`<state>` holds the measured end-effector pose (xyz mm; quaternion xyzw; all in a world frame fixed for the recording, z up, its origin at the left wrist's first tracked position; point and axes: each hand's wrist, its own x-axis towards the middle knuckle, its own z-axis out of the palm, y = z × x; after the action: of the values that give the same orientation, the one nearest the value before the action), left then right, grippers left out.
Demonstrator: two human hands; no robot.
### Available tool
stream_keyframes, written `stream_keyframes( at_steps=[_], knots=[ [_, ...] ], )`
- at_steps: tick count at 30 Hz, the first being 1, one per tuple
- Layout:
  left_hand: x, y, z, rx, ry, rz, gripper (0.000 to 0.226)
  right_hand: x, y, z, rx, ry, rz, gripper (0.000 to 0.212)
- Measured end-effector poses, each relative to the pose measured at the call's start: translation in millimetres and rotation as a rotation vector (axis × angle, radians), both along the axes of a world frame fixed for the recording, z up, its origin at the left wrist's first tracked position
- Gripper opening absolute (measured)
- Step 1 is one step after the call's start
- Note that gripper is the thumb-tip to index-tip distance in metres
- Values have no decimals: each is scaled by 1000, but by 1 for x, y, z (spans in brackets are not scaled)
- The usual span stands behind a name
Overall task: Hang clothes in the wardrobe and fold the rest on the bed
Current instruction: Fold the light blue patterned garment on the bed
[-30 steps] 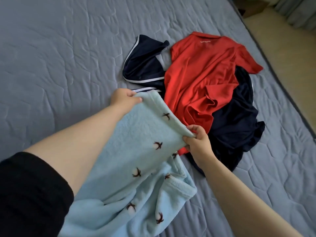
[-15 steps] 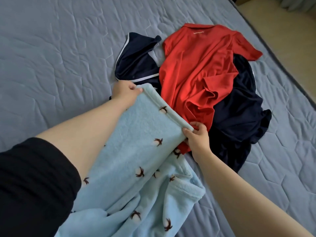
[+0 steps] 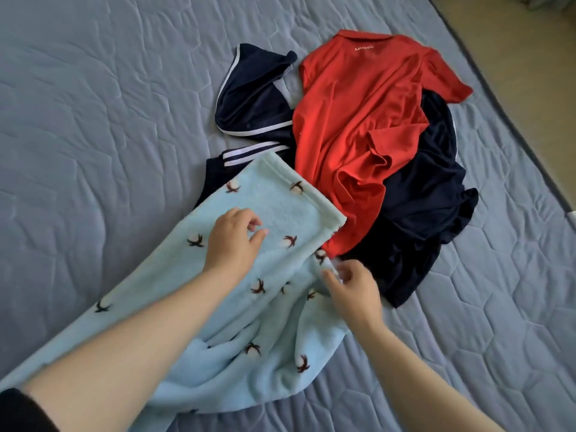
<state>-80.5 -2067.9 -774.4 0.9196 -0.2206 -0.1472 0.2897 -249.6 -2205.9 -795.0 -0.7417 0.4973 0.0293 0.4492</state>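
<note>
The light blue fleece garment lies spread on the bed in front of me, its hemmed end pointing to about one o'clock and overlapping the edge of the clothes pile. The rest of it bunches back toward me at six o'clock, rumpled on the right side. I judge it is one of the pieces to be folded here, not hung, so it is laid flat to give me a smooth surface.

My left hand rests palm down on the flat upper part of the fleece, fingers loosely curled and holding nothing, in a good spot to press out the nap. My right hand is at the fleece's right edge, at about three o'clock from the left one, its fingers half bent near a fold of cloth; I cannot tell whether they pinch the fabric or only touch it.

Beyond the hem, at twelve to two o'clock, sits the pile: a red polo shirt draped over a dark navy garment, with a navy piece trimmed in white just to its left. The floor shows past the bed's far right edge.
</note>
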Motion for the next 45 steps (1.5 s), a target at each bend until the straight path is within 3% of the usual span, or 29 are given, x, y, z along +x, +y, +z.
stream_keyframes(
  at_steps=[3,6,10,14,16,20,23,28,31,32,35,39,43,45],
  knots=[
    [-48,31,1,19,117,-27,9,-29,20,10,96,163,293,33],
    [-88,61,-2,96,213,-69,12,-47,28,14,-69,241,468,22],
    [-118,92,-6,251,277,-149,32,-64,24,27,-105,117,354,5],
    [-130,105,-3,476,298,-219,70,-84,8,43,-135,25,155,20],
    [-130,107,0,530,291,-177,74,-100,2,50,-137,27,94,28],
    [-128,113,4,664,303,-197,69,-133,5,48,-42,403,409,21],
    [-133,117,5,652,370,-235,55,-137,11,41,96,595,503,49],
    [-140,120,1,627,256,-289,41,-103,18,25,-29,337,375,70],
    [-143,122,2,620,185,-301,42,-79,18,13,52,291,296,80],
    [-144,123,3,594,197,-291,45,-73,17,9,58,301,296,75],
    [-140,129,8,497,248,-239,41,-64,18,6,-9,186,247,25],
    [-119,132,25,323,223,-129,32,-61,10,37,-132,-141,-51,26],
    [-75,122,48,171,99,-14,40,-19,-21,82,-188,-244,28,23],
    [-55,119,55,199,146,-2,37,16,-33,95,-218,-231,110,19]
  ],
)
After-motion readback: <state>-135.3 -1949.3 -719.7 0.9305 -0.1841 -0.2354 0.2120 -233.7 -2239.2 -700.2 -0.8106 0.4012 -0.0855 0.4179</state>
